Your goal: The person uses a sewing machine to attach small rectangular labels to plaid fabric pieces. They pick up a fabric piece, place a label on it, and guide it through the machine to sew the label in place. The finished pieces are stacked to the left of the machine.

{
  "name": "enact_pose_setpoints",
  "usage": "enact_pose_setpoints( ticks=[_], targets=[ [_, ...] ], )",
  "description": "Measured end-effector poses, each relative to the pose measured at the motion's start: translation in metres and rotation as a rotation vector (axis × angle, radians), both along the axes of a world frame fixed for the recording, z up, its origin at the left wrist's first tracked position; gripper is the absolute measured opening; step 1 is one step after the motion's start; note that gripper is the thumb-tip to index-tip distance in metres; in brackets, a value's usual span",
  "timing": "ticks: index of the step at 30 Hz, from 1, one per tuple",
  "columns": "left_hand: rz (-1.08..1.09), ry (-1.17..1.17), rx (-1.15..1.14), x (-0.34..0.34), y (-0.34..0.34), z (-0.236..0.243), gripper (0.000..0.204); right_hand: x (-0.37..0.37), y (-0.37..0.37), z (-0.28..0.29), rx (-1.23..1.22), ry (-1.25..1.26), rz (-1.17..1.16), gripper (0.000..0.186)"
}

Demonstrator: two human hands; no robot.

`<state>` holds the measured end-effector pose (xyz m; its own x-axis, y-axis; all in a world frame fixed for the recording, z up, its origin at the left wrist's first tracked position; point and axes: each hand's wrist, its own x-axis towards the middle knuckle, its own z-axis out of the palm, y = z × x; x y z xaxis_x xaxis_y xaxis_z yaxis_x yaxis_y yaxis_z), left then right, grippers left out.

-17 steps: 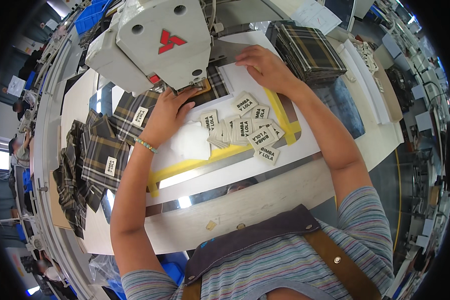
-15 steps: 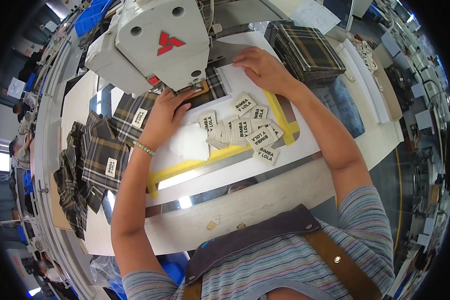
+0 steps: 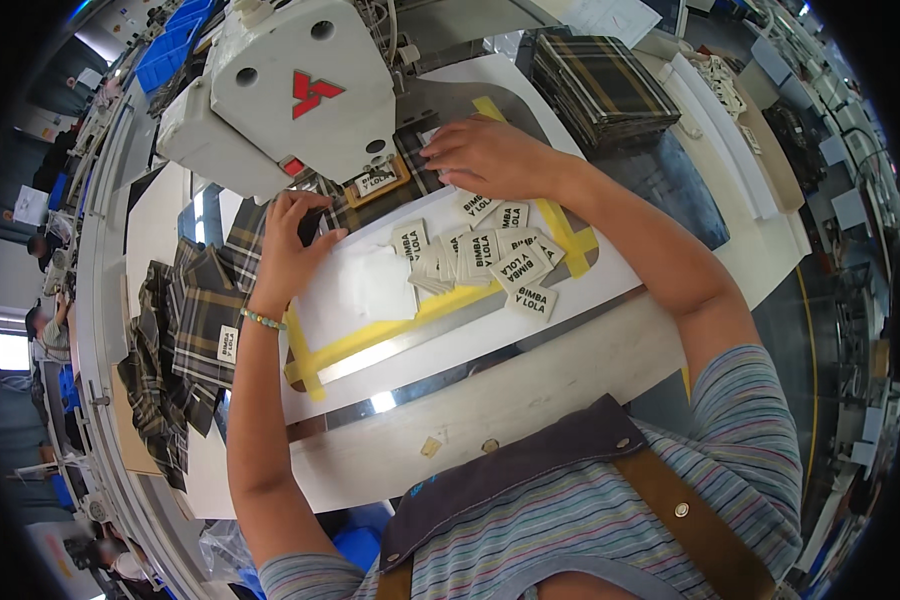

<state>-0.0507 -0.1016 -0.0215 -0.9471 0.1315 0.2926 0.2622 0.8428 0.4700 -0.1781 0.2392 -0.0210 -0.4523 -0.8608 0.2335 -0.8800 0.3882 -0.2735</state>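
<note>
Under the head of a white sewing machine (image 3: 295, 110) lies a brown plaid fabric piece (image 3: 410, 150). A brass-coloured clamp frame (image 3: 398, 180) sits on it around a cream label (image 3: 374, 182). To the left of the frame, my left hand (image 3: 292, 245) rests its fingers on the plaid, thumb spread away and nothing seen gripped. My right hand (image 3: 490, 158) lies over the fabric's right end, fingers stretched out and flat. Cream labels (image 3: 482, 250) spread in a loose pile below my right hand. White sheets (image 3: 370, 285) lie beside the pile.
Labelled plaid pieces (image 3: 205, 325) hang bunched at the table's left. A tall stack of folded plaid (image 3: 605, 90) stands at the far right. Yellow tape (image 3: 410, 325) borders the white work plate. A blue crate (image 3: 170, 50) is at the back left.
My right hand has come left and down onto the fabric's end. My left hand has drawn left from the clamp frame, uncovering the label inside. The view has shifted slightly.
</note>
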Motion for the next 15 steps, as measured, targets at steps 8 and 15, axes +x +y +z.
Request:
enact_pose_setpoints(
  ticks=[8, 15],
  targets=[
    [0.041, 0.043, 0.047, -0.014, 0.006, -0.018, 0.03, 0.011, -0.002, 0.027, 0.112, -0.004, -0.026, 0.04],
    [-0.022, 0.047, 0.222, -0.02, 0.034, -0.019, 0.011, 0.018, 0.005, 0.013, 0.139, 0.422, -0.033, 0.018]
  ],
)
